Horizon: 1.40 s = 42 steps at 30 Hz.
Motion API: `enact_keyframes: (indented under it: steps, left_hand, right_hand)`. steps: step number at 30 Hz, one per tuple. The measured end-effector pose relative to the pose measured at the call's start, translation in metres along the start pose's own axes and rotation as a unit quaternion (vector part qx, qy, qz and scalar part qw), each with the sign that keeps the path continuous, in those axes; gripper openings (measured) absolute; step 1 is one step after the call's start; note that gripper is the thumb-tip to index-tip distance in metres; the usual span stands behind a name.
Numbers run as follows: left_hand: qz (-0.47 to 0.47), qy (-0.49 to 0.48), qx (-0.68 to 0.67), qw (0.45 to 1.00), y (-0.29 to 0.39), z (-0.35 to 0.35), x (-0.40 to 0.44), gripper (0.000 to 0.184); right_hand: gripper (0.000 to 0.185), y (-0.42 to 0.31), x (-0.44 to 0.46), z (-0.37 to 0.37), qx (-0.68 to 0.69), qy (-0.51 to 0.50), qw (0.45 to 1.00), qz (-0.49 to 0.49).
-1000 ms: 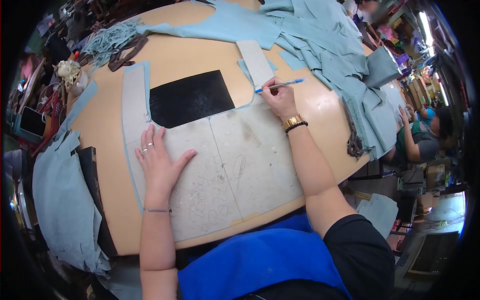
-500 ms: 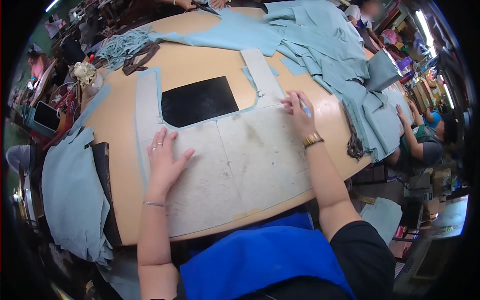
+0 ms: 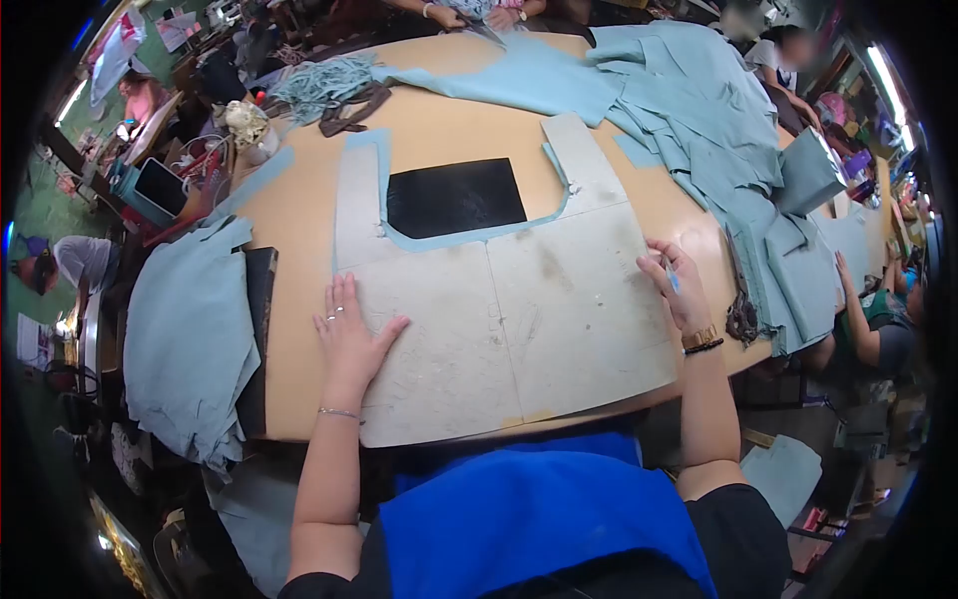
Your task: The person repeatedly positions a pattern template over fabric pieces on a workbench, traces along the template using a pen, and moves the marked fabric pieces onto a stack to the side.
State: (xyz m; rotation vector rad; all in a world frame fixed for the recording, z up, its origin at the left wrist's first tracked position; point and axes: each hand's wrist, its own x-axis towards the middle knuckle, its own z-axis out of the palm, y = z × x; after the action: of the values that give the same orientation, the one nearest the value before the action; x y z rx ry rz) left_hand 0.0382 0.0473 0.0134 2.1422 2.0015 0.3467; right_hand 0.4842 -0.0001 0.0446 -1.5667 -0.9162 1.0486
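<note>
A large grey U-shaped pattern board point(image 3: 439, 349) lies in front of me, with light blue material point(image 3: 429, 243) showing along its inner cut-out and left edge. My left hand point(image 3: 351, 329) rests on the board's left part, fingers spread, thumb pointing right. At the board's right edge is my right hand point(image 3: 681, 292), its fingers closed round a blue-and-white pen point(image 3: 674, 282). The pen's tip is hidden by the fingers. A black rectangular sheet point(image 3: 456, 195) lies on the table inside the cut-out.
The wooden table point(image 3: 299, 329) carries a heap of blue material point(image 3: 689, 110) at the back right and tangled strips point(image 3: 324, 90) at the back left. A blue stack point(image 3: 190, 329) stands at left. Across the table, a person's hands hold scissors point(image 3: 481, 30). Another person point(image 3: 873, 309) works at right.
My right hand has moved down along the board's right edge towards me, still holding the pen. My left hand stays flat on the board. The whole view has shifted.
</note>
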Motion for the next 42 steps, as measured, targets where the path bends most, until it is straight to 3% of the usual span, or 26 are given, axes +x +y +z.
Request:
enact_keyframes:
  steps: [2,5,8,9,11,14,15,17,19,21,22,23,25,26,27,28,30,31,32,33,34,35,36,38,42]
  left_hand:
    - [-0.004,0.003,0.0,1.0,0.0,0.0,-0.001,0.098]
    - [-0.064,0.032,-0.036,0.997,-0.013,0.015,0.004,0.095]
    - [-0.132,0.054,-0.012,0.99,-0.024,0.028,0.011,0.092]
    - [-0.134,0.043,0.018,0.99,-0.022,0.026,0.011,0.091]
    - [-0.137,0.027,0.075,0.987,-0.01,0.019,0.008,0.09]
    - [-0.119,0.061,0.028,0.991,-0.008,0.013,0.004,0.077]
    - [-0.111,0.074,0.015,0.991,-0.006,0.011,0.003,0.07]
    - [-0.096,0.101,-0.012,0.99,-0.004,0.005,0.001,0.057]
    - [-0.06,0.088,-0.114,0.988,-0.01,0.012,0.011,0.044]
    - [-0.063,0.114,-0.271,0.954,-0.021,0.019,0.015,0.035]
    - [-0.073,0.151,-0.375,0.912,-0.022,0.02,0.017,0.032]
    - [-0.082,0.203,-0.418,0.882,-0.027,0.011,0.019,0.031]
    - [-0.117,0.259,-0.473,0.834,-0.05,-0.038,0.01,0.038]
    - [-0.136,0.305,-0.556,0.761,-0.1,-0.036,0.021,0.036]
    - [-0.166,0.321,-0.581,0.729,-0.118,-0.079,-0.003,0.038]
    - [-0.205,0.378,-0.356,0.829,-0.148,-0.117,-0.032,0.04]
    - [-0.328,0.451,-0.475,0.681,-0.205,-0.175,-0.095,0.044]
    - [-0.337,0.473,-0.458,0.673,-0.243,-0.197,-0.137,0.042]
    - [-0.416,0.499,-0.373,0.662,-0.271,-0.219,-0.179,0.044]
    - [-0.398,0.555,-0.409,0.604,-0.245,-0.232,-0.209,0.048]
    - [-0.399,0.563,-0.368,0.623,-0.339,-0.23,-0.273,0.05]
    - [-0.378,0.57,-0.366,0.631,-0.337,-0.226,-0.31,0.05]
    - [-0.357,0.608,-0.375,0.602,-0.326,-0.215,-0.337,0.049]
    - [-0.417,0.632,-0.351,0.551,-0.315,-0.19,-0.383,0.048]
    - [-0.507,0.591,-0.237,0.581,-0.375,-0.099,-0.504,0.047]
  right_hand:
    - [0.032,-0.008,-0.009,0.002,-0.039,-0.059,0.997,-0.018]
    - [0.026,-0.007,-0.02,0.0,-0.07,-0.04,0.99,-0.112]
    - [0.024,-0.013,-0.028,-0.023,-0.194,0.074,0.954,-0.217]
    - [0.024,-0.025,-0.034,-0.028,-0.181,0.094,0.949,-0.243]
    - [0.031,-0.001,-0.019,-0.07,-0.011,0.173,0.963,-0.208]
    - [0.044,0.014,-0.007,-0.125,0.128,0.273,0.939,-0.168]
    - [0.048,0.025,0.002,-0.143,0.001,0.352,0.909,-0.222]
    - [0.055,0.046,0.019,-0.16,-0.243,0.485,0.778,-0.316]
    - [0.06,0.043,0.021,-0.142,-0.179,0.433,0.804,-0.366]
    - [0.058,0.035,0.027,-0.104,0.075,0.257,0.901,-0.341]
    - [0.057,0.03,0.029,-0.084,0.201,0.191,0.913,-0.298]
    - [0.055,0.034,0.03,-0.056,0.091,0.149,0.942,-0.286]
    - [0.054,0.035,0.018,0.003,-0.142,0.103,0.942,-0.287]
    - [0.053,0.045,0.022,0.014,-0.186,0.06,0.935,-0.296]
    - [0.053,0.053,0.023,0.027,-0.194,0.021,0.937,-0.29]
    - [0.053,0.06,0.023,0.037,-0.203,-0.012,0.938,-0.282]
    - [0.051,0.062,0.014,0.054,-0.203,-0.049,0.95,-0.232]
    - [0.05,0.066,0.016,0.056,-0.201,-0.066,0.949,-0.233]
    - [0.05,0.072,0.019,0.052,-0.199,-0.079,0.949,-0.233]
    - [0.05,0.074,0.021,0.05,-0.198,-0.089,0.948,-0.232]
    - [0.048,0.073,0.021,0.049,-0.194,-0.085,0.95,-0.23]
    - [0.048,0.073,0.022,0.048,-0.199,-0.088,0.948,-0.234]
    - [0.048,0.073,0.023,0.046,-0.204,-0.091,0.945,-0.238]
    - [0.048,0.07,0.022,0.048,-0.211,-0.093,0.943,-0.239]
    - [0.047,0.067,0.019,0.052,-0.219,-0.087,0.943,-0.234]
